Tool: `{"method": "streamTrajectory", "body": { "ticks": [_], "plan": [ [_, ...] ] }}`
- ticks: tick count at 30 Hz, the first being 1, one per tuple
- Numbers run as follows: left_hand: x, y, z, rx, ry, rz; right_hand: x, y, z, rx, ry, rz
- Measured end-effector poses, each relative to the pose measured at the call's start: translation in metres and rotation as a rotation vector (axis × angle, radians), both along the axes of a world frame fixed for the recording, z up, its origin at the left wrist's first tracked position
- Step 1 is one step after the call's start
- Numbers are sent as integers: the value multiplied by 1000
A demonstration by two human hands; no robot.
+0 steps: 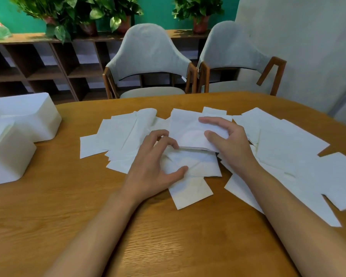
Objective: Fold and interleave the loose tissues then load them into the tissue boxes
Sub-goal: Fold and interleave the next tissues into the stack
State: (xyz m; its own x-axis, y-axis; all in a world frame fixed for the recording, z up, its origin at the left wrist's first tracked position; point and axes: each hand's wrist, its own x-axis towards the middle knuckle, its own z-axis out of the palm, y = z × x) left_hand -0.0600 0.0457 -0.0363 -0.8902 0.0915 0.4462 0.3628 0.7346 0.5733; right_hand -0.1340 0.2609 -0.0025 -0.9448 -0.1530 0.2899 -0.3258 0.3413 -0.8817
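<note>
While I watch through the head camera, 2 white boxes (pixel 26 118) sit at the left edge of the table (pixel 68 226), touching each other and well apart from the work. Their openings are hidden from here, so I cannot tell how full they are. Right of them, loose tissues (pixel 116 134) lie overlapped across the middle of the table. My left hand (pixel 154 166) rests on a flat tissue (pixel 198 164) near the centre. Its thumb presses on that sheet and its fingers are curled, with the tips at the near edge of the folded tissue (pixel 186 132); I cannot tell whether those tips pinch anything. My right hand (pixel 228 144) holds that folded tissue, thumb on top and fingers bent over its far right corner, and the near edge seems slightly raised off the flat tissue. More loose tissues spread to the right, out toward the table edge.

I judge the step to be interleaving: tucking part of the flat tissue into the fold. To do it well I would pin the lower sheet with the left thumb so it cannot slide. I would open the fold only a little with the right hand and line up the edges before pressing flat. Paper this thin should crease or tear if dragged, so light pressure and short slides suit it. Loading the boxes looks far off.
</note>
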Motion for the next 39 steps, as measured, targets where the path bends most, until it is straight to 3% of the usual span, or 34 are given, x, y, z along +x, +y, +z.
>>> {"method": "streamTrajectory", "body": {
  "ticks": [7, 10, 18, 23, 34, 39],
  "plan": [
    [-9, -5, -3, -119, -130, -46, -15, 4, -12, -72, -22, -77],
    [-10, -9, -8, -172, -102, -60, -16, 1, -21, -36, -40, -52],
    [-12, -7, -14, -58, -5, -45, -19, 1, -22, -8, -20, -39],
    [-11, -2, -13, -133, -38, -58, -17, -3, -23, 19, 5, -21],
    [-5, 4, -4, -130, 224, 11, -12, -2, -17, 15, 69, 44],
    [0, 8, 3, -38, 370, 14, -5, -1, -13, 81, 165, 224]
  ]
}}
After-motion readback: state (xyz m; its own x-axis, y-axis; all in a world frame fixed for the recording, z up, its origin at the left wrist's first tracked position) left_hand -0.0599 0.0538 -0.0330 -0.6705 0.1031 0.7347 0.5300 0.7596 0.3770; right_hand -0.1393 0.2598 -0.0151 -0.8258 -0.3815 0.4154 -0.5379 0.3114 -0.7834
